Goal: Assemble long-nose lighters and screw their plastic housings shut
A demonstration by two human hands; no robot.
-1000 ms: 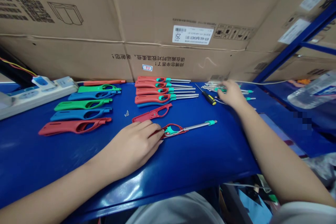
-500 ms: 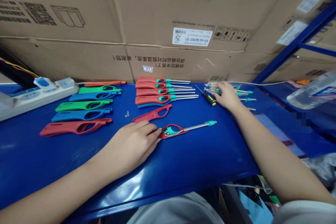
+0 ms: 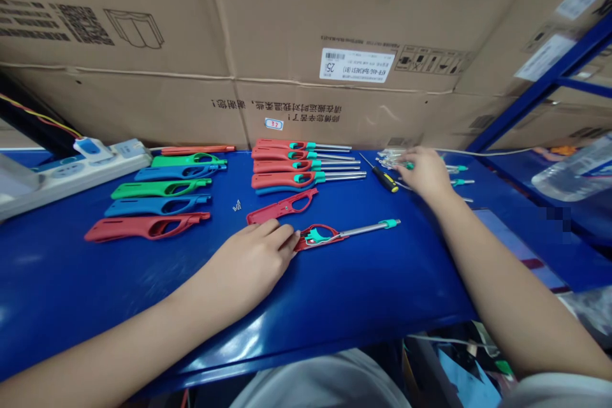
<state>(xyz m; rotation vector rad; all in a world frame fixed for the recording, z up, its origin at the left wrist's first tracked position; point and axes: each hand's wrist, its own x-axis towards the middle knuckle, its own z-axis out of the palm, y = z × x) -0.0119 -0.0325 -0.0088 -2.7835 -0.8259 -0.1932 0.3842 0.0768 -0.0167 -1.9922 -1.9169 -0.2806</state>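
My left hand [image 3: 255, 261] is closed on the handle end of an open red utility lighter [image 3: 326, 236], which lies on the blue table with its green trigger, white wire and metal tube showing. Just behind that hand rests a loose red casing half [image 3: 287, 205]. At the back right, my right hand [image 3: 425, 169] reaches into a pile of lighter tubes and small parts [image 3: 389, 158]. Its fingers are bent and partly hidden there, so what they grip is unclear. A black and yellow screwdriver [image 3: 385, 180] lies just left of it.
Several assembled lighters [image 3: 287, 180] lie stacked at the back centre. To the left are red, green and blue casings [image 3: 157, 205], small screws [image 3: 236, 205] and a white power strip [image 3: 71, 172]. A cardboard box [image 3: 182, 89] stands behind; a plastic bottle [image 3: 568, 175] lies right.
The view has shifted slightly. My right hand still works in the parts pile, its fingers moved a little; my left hand keeps its hold on the red lighter.
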